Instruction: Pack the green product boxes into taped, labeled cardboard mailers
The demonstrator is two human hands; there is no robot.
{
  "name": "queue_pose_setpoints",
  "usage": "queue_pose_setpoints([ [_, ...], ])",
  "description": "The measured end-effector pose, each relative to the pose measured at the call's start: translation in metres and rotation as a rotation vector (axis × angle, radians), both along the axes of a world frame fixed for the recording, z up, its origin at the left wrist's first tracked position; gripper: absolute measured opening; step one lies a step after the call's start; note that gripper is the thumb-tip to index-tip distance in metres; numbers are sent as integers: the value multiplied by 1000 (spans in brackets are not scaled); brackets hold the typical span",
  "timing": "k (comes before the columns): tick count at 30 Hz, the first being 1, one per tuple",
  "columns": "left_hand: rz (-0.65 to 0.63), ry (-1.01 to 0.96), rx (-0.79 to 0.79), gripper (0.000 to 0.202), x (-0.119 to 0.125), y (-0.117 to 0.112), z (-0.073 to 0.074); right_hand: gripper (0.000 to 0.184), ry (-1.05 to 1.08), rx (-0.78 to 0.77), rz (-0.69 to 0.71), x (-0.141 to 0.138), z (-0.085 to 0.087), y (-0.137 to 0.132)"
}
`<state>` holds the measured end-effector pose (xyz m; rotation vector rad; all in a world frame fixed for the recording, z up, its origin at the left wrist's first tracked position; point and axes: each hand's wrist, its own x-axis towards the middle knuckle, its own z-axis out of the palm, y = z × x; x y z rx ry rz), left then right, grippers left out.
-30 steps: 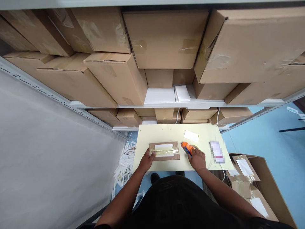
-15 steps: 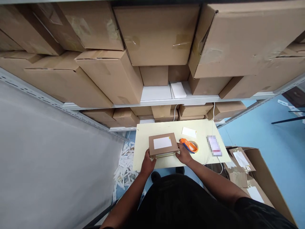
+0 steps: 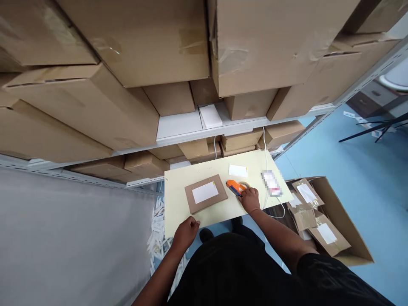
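Observation:
A flat brown cardboard box (image 3: 219, 192) lies on the pale yellow table, with a white label (image 3: 205, 192) on its top. Just off the box's near edge is my left hand (image 3: 186, 233), its fingers curled closed with nothing visible in them. My right hand (image 3: 249, 199) is wrapped round the near end of an orange and blue tape dispenser (image 3: 235, 187), which rests on the table to the right of the box. Part of the dispenser and its tape roll is hidden under the fingers. Behind it lies a white label slip (image 3: 238, 171).
A phone (image 3: 271, 183) with a white cable lies at the right of the table (image 3: 175, 199). To the right stands a large open carton (image 3: 342, 212) holding several labelled parcels. Shelves of cardboard boxes (image 3: 153, 38) rise ahead. Paper strips (image 3: 157, 229) litter the floor at left.
Both hands have let go of the box, which now lies flat on the table. My right hand has moved onto the tape dispenser; my left has drawn back. The view has shifted right.

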<state>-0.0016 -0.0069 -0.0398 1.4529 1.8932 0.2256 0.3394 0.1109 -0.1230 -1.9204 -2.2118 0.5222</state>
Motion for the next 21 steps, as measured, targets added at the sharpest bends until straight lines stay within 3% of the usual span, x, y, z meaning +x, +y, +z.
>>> queue_pose_setpoints([
  [3, -25, -90, 45, 24, 22, 7, 31, 22, 112, -14, 42, 4, 3, 8],
  [6, 6, -164, 130, 27, 48, 28, 60, 27, 339, -171, -12, 23, 20, 13],
  [9, 77, -203, 225, 32, 74, 62, 79, 42, 677, -454, -19, 52, 50, 17],
  [12, 133, -368, 170, 38, 101, 98, 95, 46, 921, -600, 143, 77, 90, 19],
  [17, 76, -796, -22, 49, 136, 123, 132, 46, 990, -548, 378, 91, 149, 21],
  [21, 43, -827, 49, 40, 140, 113, 154, 37, 989, -439, 435, 84, 169, 12],
])
